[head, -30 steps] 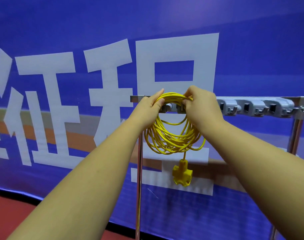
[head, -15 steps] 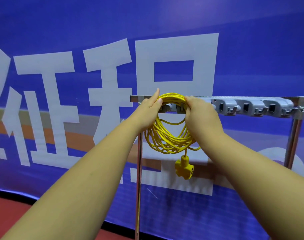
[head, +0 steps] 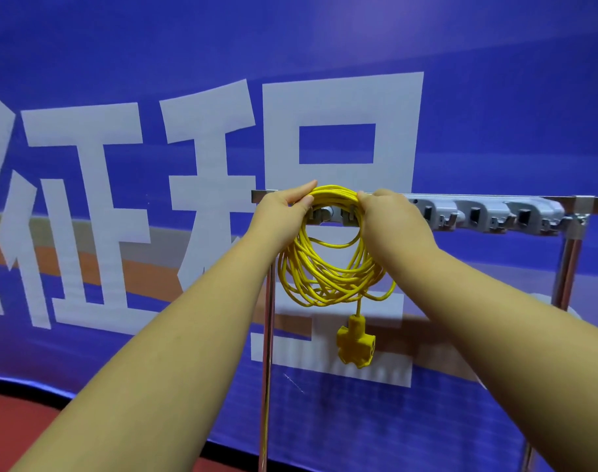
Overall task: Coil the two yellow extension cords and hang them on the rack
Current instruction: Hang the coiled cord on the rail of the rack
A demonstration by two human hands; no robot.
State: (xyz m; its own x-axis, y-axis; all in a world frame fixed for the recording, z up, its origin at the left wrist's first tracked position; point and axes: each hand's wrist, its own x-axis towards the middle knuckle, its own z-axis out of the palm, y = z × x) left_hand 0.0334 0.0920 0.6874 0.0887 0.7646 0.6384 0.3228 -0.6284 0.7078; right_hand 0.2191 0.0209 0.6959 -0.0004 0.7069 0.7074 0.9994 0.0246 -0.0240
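A coiled yellow extension cord [head: 328,267] hangs in loops in front of the left end of a grey hook rack [head: 488,214] on a metal frame. Its yellow multi-outlet socket end [head: 355,347] dangles below the coil. My left hand [head: 284,207] grips the top left of the coil, fingers over it and thumb under. My right hand [head: 389,212] pinches the top right of the coil. The top of the coil lies over the rack's leftmost hooks, which my hands partly hide. Only one cord is in view.
The rack's metal upright posts stand at left [head: 266,369] and right [head: 568,264]. Three grey hooks to the right of my hands carry nothing. A blue banner [head: 120,97] with large white characters fills the background. Red floor [head: 14,427] shows at the bottom left.
Both hands have stayed on the coil's top at the rack's left hooks. The right hand has shifted slightly along the coil, and the socket end has swung a little.
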